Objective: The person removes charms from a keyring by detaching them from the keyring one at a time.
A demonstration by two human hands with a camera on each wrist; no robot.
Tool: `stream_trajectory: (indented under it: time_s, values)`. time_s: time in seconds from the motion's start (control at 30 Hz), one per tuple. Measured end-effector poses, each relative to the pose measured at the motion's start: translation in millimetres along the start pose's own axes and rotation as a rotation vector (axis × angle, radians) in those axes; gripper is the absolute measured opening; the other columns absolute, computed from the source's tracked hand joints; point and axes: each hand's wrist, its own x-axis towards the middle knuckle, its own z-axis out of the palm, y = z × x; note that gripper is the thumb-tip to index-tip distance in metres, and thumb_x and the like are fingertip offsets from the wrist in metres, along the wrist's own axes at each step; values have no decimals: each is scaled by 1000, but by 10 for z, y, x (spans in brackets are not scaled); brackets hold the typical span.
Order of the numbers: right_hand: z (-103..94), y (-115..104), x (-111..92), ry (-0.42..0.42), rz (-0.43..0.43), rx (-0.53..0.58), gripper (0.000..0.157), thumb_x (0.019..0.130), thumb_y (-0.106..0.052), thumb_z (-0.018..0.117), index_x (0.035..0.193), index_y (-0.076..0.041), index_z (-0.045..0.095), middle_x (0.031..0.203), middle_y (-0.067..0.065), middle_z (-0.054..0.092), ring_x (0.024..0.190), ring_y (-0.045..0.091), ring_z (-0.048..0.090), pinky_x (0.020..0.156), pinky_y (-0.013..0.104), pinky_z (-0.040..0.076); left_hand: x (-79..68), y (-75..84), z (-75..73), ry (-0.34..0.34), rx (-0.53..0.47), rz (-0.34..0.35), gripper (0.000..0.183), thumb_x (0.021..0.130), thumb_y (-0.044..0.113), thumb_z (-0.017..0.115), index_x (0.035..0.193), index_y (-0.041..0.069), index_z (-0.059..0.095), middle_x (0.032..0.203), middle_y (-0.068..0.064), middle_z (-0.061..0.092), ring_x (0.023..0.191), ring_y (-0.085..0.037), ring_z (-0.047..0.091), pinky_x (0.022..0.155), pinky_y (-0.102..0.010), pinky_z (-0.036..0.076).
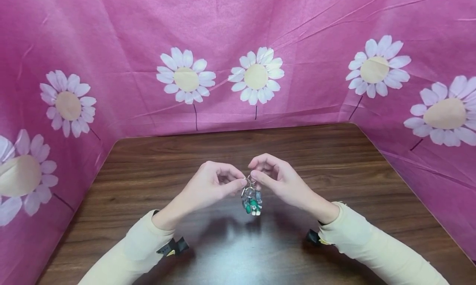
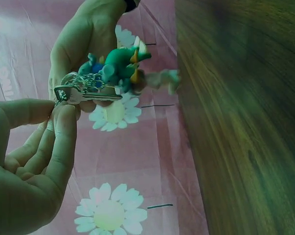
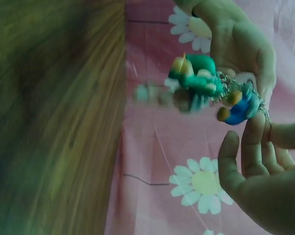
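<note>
Keyring [image 1: 253, 202], with its green figure charm [image 1: 254, 206] and key [image 2: 86, 95], hangs above the counter [image 1: 160, 153], long axis upright, directly below both grips. Left hand [image 1: 208, 183] and right hand [image 1: 287, 182] pinch its top from opposite sides, thumbs against fingers, neither plainly nearer.

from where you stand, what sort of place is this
Probably a makeshift indoor booth: pink cloth printed with daisies closes in the back and both sides of a wood-grain table.

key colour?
Silver-grey; the key shows best in the left wrist view.
</note>
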Motion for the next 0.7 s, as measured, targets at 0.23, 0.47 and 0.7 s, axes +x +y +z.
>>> stream_trajectory:
  time_s: [0.23, 0.47, 0.7]
  values:
    - [-45, -10, -5, -117, -71, -132, 26, 101, -2, 61, 124, -11, 54, 94, 2, 67, 87, 20, 65, 76, 30, 54, -3, -4, 19, -35, 8, 11, 5, 93, 14, 75, 93, 11, 77, 78, -3, 74, 69, -20, 72, 62, -36, 62]
    - [-75, -28, 0, -137, -77, -148, 30, 100, -3, 62, 128, -11, 53, 93, 0, 68, 85, 20, 64, 72, 29, 53, 9, 16, 6, -93, 12, 25, 9, 96, 14, 72, 101, 11, 78, 84, -1, 74, 72, -18, 70, 65, -38, 62]
    - [-61, -39, -20, -91, -59, -146, 23, 99, -4, 65, 120, -8, 58, 89, 0, 69, 83, 18, 65, 73, 28, 53, 18, 20, 1, -153, -63, -46, 11, 97, 16, 71, 102, 9, 77, 90, -5, 74, 87, -24, 69, 68, -46, 63]
